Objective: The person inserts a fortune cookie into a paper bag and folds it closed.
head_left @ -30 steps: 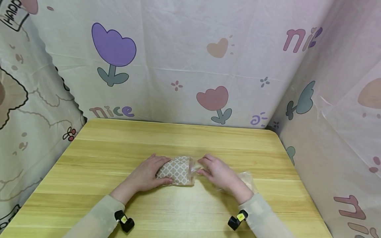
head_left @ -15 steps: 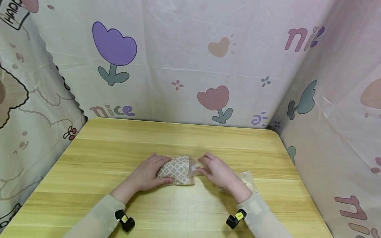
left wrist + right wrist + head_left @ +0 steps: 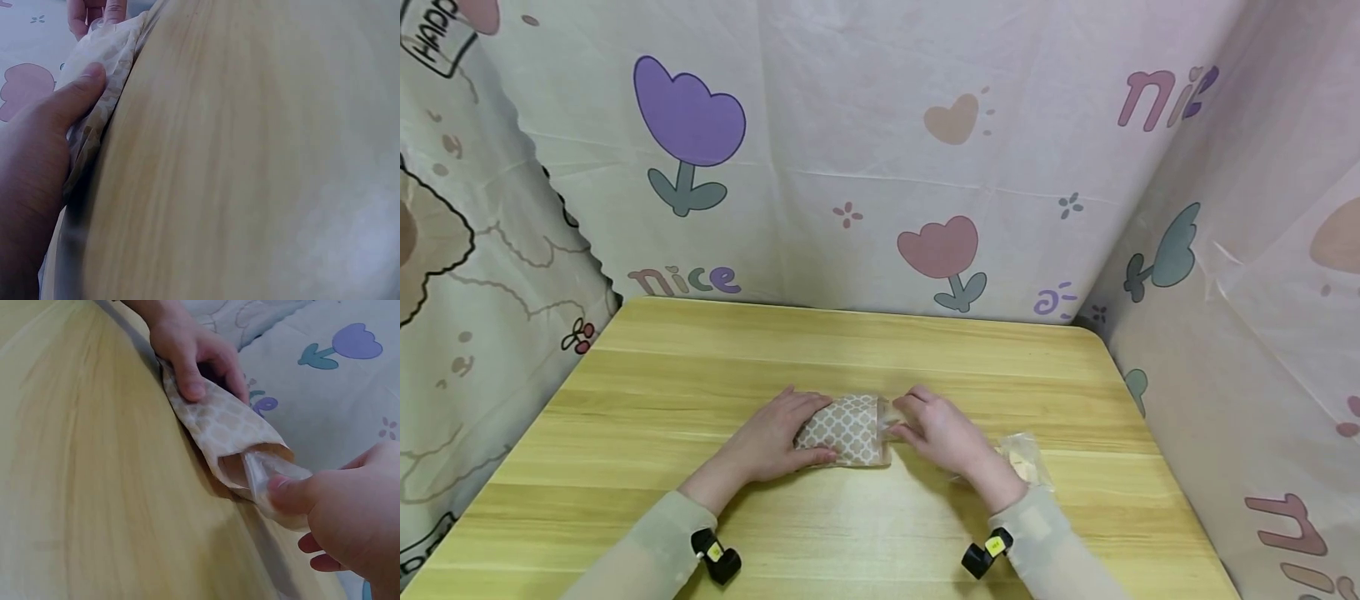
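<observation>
A tan paper bag (image 3: pixel 842 433) with a white lattice pattern lies on the table, its mouth facing right. My left hand (image 3: pixel 778 435) holds its closed end, thumb on the near side and fingers over the far side. In the right wrist view the bag's mouth (image 3: pixel 228 465) gapes, and a clear plastic bag (image 3: pixel 262 465) sticks out of it. My right hand (image 3: pixel 943 433) pinches this plastic between thumb and fingers, right at the mouth. What lies deeper inside the paper bag is hidden.
Another clear plastic bag (image 3: pixel 1030 458) with pale yellowish contents lies by my right wrist, partly covered by the forearm. The wooden table (image 3: pixel 715 350) ends at a printed cloth backdrop (image 3: pixel 820 125) behind and at both sides.
My right hand has shifted slightly left, closer to the paper bag's mouth, so less plastic shows between them. More of the other plastic bag is uncovered. My left hand stays in place.
</observation>
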Demonstrator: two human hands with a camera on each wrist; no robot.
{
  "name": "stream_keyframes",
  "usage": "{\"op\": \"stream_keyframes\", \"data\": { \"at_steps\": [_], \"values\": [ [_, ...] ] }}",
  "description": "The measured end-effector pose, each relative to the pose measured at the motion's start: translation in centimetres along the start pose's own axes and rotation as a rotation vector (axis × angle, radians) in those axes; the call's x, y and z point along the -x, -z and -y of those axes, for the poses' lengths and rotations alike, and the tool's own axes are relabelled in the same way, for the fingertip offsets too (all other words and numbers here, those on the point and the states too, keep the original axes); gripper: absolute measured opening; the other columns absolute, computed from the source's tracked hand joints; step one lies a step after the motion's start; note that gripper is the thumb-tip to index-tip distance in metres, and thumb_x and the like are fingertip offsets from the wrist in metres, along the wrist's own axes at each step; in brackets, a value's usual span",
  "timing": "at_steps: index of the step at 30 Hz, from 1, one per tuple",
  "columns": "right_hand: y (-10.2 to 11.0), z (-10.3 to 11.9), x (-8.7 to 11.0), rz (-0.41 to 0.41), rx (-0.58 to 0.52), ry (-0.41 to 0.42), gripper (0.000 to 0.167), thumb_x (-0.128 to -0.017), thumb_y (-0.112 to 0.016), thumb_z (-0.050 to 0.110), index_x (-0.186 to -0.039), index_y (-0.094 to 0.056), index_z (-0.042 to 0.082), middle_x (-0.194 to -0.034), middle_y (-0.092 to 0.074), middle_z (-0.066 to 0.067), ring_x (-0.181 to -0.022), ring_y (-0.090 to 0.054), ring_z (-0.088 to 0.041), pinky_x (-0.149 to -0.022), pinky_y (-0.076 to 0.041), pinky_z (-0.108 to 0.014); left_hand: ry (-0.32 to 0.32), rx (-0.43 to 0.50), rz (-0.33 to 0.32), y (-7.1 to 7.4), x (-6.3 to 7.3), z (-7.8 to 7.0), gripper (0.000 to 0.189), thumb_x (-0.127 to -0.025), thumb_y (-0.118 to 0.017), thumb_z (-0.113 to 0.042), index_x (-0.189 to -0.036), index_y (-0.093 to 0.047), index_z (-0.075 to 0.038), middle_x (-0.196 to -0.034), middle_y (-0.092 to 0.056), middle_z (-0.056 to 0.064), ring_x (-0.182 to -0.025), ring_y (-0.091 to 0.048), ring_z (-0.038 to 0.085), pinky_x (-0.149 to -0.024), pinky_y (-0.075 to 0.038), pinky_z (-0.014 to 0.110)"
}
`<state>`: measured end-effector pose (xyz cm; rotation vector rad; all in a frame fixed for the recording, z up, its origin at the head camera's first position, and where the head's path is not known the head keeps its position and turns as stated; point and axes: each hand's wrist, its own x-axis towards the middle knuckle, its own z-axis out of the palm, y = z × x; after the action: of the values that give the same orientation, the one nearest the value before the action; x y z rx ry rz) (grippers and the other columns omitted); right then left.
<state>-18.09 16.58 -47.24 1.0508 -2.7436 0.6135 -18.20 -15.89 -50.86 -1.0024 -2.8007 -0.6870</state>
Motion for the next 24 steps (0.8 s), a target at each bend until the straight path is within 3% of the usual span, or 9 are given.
{"op": "stream_keyframes", "data": {
  "at_steps": [9, 15, 24],
  "values": [
    [-0.5, 1.0, -0.7, -0.004, -0.045, 0.007, 0.042, -0.097, -0.08, 0.028, -0.128, -0.07, 0.001, -0.114, -0.067, -0.004, -0.088, -0.064, -0.011, -0.085, -0.061, -0.028, 0.001, -0.006, 0.004, 0.0, 0.0, 0.1, 0.093, -0.088, -0.069, -0.075, -0.153, -0.054, -0.01, -0.15, -0.06, 0.006, -0.142, -0.051, 0.027, -0.127, -0.023, 0.053],
    [-0.3, 1.7, -1.0, 0.02, -0.194, 0.005, 0.041, -0.095, -0.081, 0.018, -0.128, -0.07, -0.003, -0.111, -0.067, -0.004, -0.081, -0.06, -0.009, -0.071, -0.057, -0.021, -0.006, -0.006, -0.002, -0.1, 0.0, 0.2, 0.092, -0.089, -0.068, -0.076, -0.153, -0.055, -0.01, -0.149, -0.06, 0.005, -0.142, -0.051, 0.026, -0.127, -0.023, 0.053],
    [0.1, 1.5, -0.5, 0.129, -0.387, -0.09, 0.054, -0.095, -0.079, 0.013, -0.142, -0.06, -0.004, -0.133, -0.063, -0.007, -0.103, -0.067, -0.015, -0.093, -0.06, -0.032, -0.005, -0.011, 0.0, -0.2, 0.0, 0.2, 0.093, -0.089, -0.067, -0.076, -0.153, -0.055, -0.01, -0.149, -0.06, 0.005, -0.142, -0.051, 0.026, -0.127, -0.023, 0.053]
  ]
}}
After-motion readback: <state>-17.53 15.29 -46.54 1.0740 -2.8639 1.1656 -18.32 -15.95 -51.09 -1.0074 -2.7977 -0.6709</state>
